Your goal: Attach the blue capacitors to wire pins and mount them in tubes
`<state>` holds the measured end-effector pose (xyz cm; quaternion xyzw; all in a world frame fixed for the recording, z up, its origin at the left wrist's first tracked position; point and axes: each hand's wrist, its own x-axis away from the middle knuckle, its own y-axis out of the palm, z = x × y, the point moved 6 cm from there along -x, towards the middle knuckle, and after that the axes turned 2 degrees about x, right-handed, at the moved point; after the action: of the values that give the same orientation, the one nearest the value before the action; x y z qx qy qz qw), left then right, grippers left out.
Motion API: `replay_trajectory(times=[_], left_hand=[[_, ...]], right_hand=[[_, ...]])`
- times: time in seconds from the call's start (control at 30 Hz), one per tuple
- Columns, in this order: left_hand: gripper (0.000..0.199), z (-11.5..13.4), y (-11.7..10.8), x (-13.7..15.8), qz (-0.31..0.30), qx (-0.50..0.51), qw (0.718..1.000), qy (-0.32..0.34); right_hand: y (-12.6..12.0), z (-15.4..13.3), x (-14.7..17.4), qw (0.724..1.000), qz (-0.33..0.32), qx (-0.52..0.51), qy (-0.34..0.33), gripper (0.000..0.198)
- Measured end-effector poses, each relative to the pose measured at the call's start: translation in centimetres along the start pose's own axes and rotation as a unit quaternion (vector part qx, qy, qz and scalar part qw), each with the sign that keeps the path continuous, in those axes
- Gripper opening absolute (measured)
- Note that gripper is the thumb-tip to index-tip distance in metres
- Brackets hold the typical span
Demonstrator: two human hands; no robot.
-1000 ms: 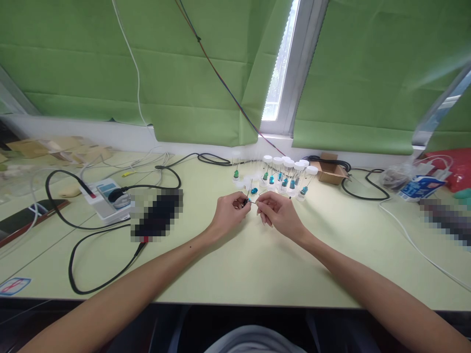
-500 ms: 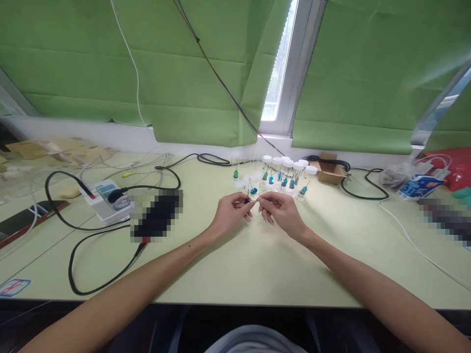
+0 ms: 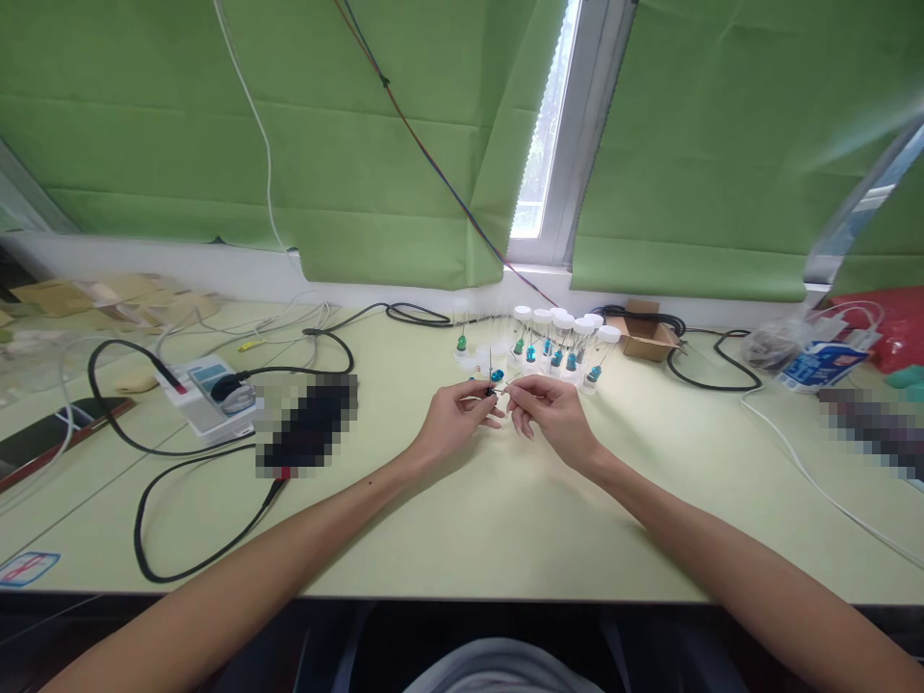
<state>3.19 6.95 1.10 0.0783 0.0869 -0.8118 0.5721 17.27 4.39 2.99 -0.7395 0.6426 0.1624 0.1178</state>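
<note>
My left hand [image 3: 456, 420] pinches a small dark piece with a thin upright wire [image 3: 491, 364] between thumb and forefinger. Close beside it, my right hand [image 3: 550, 410] is closed in a pinch near the same piece; what its fingertips hold is too small to make out. Just beyond the fingers lies a small blue piece [image 3: 498, 375]. Behind the hands stand several clear jars with white lids [image 3: 608, 335], each with a blue or green piece and thin stems inside. A clear jar with a green piece [image 3: 462, 343] is set apart on the left.
An open cardboard box [image 3: 648, 337] sits at the back right, near black cables. On the left are a white power strip [image 3: 217, 397], looped black cord [image 3: 137, 520] and a phone-like slab [image 3: 50, 433]. A blue-and-white packet [image 3: 823, 366] lies at the right.
My left hand has tilted slightly, and the dark piece with its wire has shifted a little to the right. My right hand stays almost in place.
</note>
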Motion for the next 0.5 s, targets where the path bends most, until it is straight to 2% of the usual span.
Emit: replay_trajectory(times=[0.23,0.5], left_hand=[[0.035,0.04,0.17,-0.06,0.001,0.028,1.000,-0.010],[0.031,-0.02,0.14,-0.15,-0.004,0.060,0.998,-0.006]], right_hand=[[-0.19,0.91,-0.18,0.998,-0.005,-0.043,0.034,0.032],[0.10,0.93,-0.21,0.993,-0.023,-0.098,0.059,0.029]])
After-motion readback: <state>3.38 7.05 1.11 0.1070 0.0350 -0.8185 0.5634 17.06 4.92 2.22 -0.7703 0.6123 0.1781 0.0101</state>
